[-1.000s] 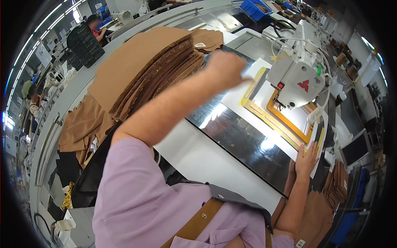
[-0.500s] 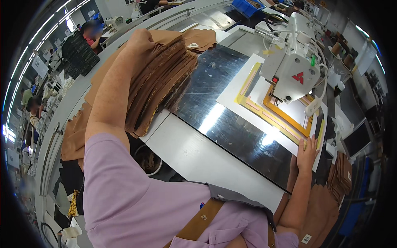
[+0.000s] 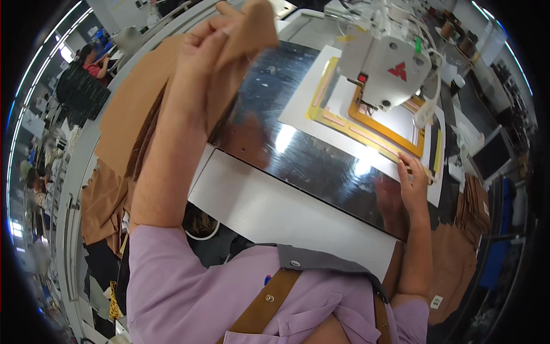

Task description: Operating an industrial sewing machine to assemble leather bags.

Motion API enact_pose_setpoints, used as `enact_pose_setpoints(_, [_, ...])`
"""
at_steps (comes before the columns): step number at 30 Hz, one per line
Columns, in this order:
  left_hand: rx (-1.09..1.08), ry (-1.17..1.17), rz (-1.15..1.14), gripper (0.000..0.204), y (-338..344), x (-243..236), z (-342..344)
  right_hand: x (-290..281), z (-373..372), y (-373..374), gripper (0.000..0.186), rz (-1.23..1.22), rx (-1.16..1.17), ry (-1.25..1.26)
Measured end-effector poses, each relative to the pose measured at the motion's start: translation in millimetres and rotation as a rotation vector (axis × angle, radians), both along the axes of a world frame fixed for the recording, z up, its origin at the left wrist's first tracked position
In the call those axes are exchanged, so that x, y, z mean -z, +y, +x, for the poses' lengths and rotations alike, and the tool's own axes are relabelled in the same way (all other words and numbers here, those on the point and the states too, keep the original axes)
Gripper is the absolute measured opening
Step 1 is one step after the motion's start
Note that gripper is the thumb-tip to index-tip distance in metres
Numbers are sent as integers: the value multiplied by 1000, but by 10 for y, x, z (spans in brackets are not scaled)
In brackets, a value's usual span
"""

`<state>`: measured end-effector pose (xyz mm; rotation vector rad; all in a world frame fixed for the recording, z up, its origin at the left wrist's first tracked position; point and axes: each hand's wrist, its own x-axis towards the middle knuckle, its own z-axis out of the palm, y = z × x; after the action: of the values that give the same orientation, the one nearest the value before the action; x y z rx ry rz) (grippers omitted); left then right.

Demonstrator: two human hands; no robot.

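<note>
The left hand (image 3: 209, 35) pinches a brown piece (image 3: 256, 27), fingers curled tight on it, raised at the right side of the stack (image 3: 140, 71). With only a small part held, it could slip or crease; a careless pinch might drag a second layer along. Farther right, the right hand (image 3: 413, 179) has bent fingers at the template (image 3: 362, 136); whether they grip it, I cannot tell. Uneven pressure there could nudge it askew near the orange frame (image 3: 382, 133) under the machine (image 3: 385, 69).

A seated co-worker (image 3: 94, 67) is at far left, then crumpled pieces (image 3: 103, 202), a white table (image 3: 278, 209), a glossy steel plate (image 3: 318, 163) mirroring the lights, and a dark monitor (image 3: 491, 156).
</note>
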<state>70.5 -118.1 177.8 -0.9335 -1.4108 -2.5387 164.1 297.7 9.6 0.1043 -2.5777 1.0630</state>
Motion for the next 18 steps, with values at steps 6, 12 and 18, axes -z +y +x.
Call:
enact_pose_setpoints(6, [554, 371, -588, 32, 1194, 1068, 751, -128, 166, -302, 98, -1811, -626, -527])
enact_pose_setpoints(12, [330, 404, -1015, 45, 1478, 1388, 730, -88, 407, 387, 74, -1590, -285, -287])
enact_pose_setpoints(18, [16, 615, -1085, 70, 1929, 1460, -103, -350, 598, 650, 53, -1184, -170, -252])
